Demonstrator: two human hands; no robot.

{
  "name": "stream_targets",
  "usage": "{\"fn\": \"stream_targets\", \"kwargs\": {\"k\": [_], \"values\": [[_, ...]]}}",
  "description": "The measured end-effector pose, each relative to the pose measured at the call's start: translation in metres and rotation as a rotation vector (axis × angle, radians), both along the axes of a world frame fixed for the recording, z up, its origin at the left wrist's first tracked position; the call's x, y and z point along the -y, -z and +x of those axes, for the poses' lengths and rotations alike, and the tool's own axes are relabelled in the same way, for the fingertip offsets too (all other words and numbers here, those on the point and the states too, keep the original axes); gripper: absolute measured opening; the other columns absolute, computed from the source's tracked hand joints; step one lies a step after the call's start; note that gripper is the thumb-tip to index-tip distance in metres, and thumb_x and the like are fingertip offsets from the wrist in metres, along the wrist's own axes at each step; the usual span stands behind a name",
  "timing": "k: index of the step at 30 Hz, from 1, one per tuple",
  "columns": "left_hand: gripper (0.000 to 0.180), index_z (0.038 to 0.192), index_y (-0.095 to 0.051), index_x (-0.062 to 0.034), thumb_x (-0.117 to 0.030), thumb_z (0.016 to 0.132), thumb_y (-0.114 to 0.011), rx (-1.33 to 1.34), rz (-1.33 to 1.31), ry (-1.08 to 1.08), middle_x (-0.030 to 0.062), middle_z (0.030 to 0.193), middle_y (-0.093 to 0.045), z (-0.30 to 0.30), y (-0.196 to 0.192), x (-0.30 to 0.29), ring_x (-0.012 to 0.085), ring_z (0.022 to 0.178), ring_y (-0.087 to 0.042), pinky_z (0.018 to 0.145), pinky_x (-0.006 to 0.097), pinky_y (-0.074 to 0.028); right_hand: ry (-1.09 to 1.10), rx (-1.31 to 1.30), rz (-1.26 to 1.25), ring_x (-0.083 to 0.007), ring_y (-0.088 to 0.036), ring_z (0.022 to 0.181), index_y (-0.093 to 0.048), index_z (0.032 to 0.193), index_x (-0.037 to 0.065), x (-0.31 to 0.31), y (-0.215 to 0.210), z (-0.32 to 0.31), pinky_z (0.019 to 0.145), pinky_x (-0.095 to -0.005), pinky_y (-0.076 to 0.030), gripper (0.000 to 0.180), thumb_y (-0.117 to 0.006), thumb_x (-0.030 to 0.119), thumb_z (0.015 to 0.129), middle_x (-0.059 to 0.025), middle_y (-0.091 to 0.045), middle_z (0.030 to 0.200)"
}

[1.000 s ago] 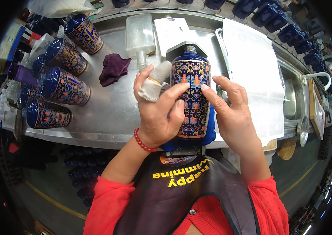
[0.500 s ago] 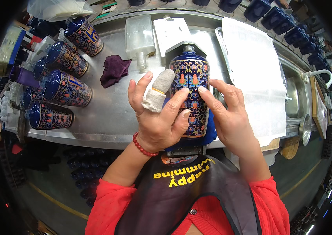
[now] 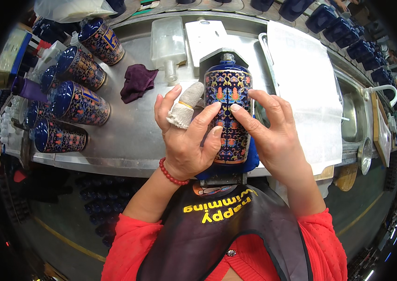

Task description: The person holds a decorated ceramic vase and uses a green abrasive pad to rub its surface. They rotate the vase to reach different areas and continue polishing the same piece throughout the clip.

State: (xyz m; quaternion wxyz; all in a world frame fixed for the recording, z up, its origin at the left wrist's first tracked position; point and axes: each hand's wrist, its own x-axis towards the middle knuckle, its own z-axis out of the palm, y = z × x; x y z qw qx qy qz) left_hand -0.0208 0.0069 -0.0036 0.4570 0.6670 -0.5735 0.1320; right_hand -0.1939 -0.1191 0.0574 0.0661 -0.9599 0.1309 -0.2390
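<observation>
A dark blue bottle (image 3: 231, 136) with a colourful floral-patterned wrap lies in front of me, its neck pointing away. It rests on a stand with a grey angled plate (image 3: 239, 60) by the neck and blue cloth (image 3: 253, 157) beneath. My left hand (image 3: 182, 147) is at the bottle's left, index fingertip on the pattern, other fingers spread. A grey cloth cover (image 3: 191, 97), banded in yellow, wraps one of its fingers. From the right, my right hand (image 3: 278, 136) touches the wrap with its index fingertip, fingers extended. Both fingertips press near the bottle's middle line, close together.
Several patterned blue bottles (image 3: 82, 103) stand at the left of the metal table (image 3: 128, 119). A purple cloth (image 3: 138, 83) and a clear plastic bottle (image 3: 167, 44) lie further in. White sheets (image 3: 301, 93) cover the right side, beside a sink (image 3: 353, 110). Blue bottles (image 3: 320, 18) line the far conveyor.
Both index fingertips have shifted slightly left on the wrap. The blue bottles on the far conveyor have moved to the right. The bottle before me has barely moved.
</observation>
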Motion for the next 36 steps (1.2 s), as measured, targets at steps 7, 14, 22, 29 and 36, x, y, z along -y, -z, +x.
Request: {"fn": "stream_targets", "kwargs": {"k": [7, 14, 22, 29, 36], "values": [[0.039, 0.125, -0.076, -0.0137, -0.028, 0.09, -0.067, 0.029, 0.0, 0.009, 0.0199, 0.131, -0.067, 0.001, 0.004, 0.0, 0.0415, 0.137, -0.043, 0.123, 0.058, -0.016, 0.005, -0.004, -0.021, -0.0339, -0.054, 0.118, -0.072, 0.127, 0.014, 0.003, -0.004, 0.002, 0.098, -0.0446, -0.047, 0.044, -0.07, 0.008, 0.083, -0.013, -0.055, 0.138], [0.039, 0.126, -0.077, -0.0146, -0.026, 0.09, -0.068, 0.006, 0.006, 0.024, 0.0186, 0.13, -0.068, 0.0, 0.005, 0.0, 0.0406, 0.137, -0.044, 0.123, 0.057, -0.016, -0.014, -0.016, -0.049, -0.0339, -0.054, 0.12, -0.072, 0.126, 0.016, 0.007, -0.005, 0.004, 0.098, -0.0444, -0.047, 0.043, -0.07, 0.009, 0.084, -0.0118, -0.056, 0.137], [0.038, 0.126, -0.077, -0.0146, -0.025, 0.09, -0.069, -0.017, 0.002, 0.041, 0.0183, 0.13, -0.068, 0.0, 0.006, 0.001, 0.0405, 0.136, -0.046, 0.122, 0.056, -0.017, -0.014, -0.02, -0.04, -0.035, -0.054, 0.12, -0.072, 0.127, 0.015, 0.008, -0.004, 0.004, 0.099, -0.0455, -0.048, 0.044, -0.069, 0.007, 0.084, -0.0117, -0.056, 0.136], [0.036, 0.122, -0.078, -0.0157, -0.027, 0.089, -0.069, 0.01, -0.025, 0.065, 0.0189, 0.131, -0.067, 0.006, 0.002, 0.003, 0.0401, 0.136, -0.045, 0.123, 0.056, -0.017, 0.006, 0.04, 0.032, -0.0365, -0.055, 0.119, -0.07, 0.132, 0.014, 0.011, 0.0, 0.001, 0.101, -0.0454, -0.048, 0.054, -0.065, -0.004, 0.082, -0.0129, -0.057, 0.134], [0.033, 0.117, -0.079, -0.0158, -0.031, 0.089, -0.069, 0.139, -0.022, 0.022, 0.0194, 0.131, -0.065, 0.003, 0.001, 0.004, 0.0392, 0.137, -0.044, 0.123, 0.059, -0.016, 0.002, 0.038, 0.041, -0.0362, -0.054, 0.119, -0.069, 0.134, 0.013, 0.008, 0.005, -0.002, 0.102, -0.0461, -0.048, 0.056, -0.064, -0.004, 0.08, -0.0139, -0.057, 0.135]]}}
